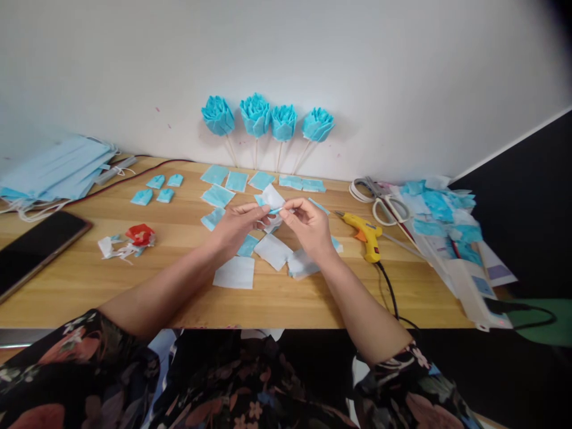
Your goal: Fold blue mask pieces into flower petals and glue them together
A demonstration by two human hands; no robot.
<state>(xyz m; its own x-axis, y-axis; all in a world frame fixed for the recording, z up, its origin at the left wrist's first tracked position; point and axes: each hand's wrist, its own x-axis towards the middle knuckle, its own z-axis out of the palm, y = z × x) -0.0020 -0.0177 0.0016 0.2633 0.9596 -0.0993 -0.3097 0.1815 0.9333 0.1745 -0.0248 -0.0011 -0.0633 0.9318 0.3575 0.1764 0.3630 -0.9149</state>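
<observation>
Near the middle of the table, my left hand (239, 223) pinches one side of a small blue and white fabric piece (271, 198). My right hand (308, 221) pinches the other side, its thumb and index finger pressed together. The piece looks partly folded, with a white flap standing up. Blue squares (217, 195) lie behind and beside the hands. White-side-up pieces (235, 273) lie under and in front of them. Four small folded blue pieces (142, 197) rest to the left.
Several blue fabric flowers on sticks (255, 115) lean on the wall. A yellow glue gun (369, 235), scissors (391, 210), scraps (440, 205) and a power strip (476, 292) are right; a phone (36, 250), masks (58, 167) and a red scrap (140, 235) left.
</observation>
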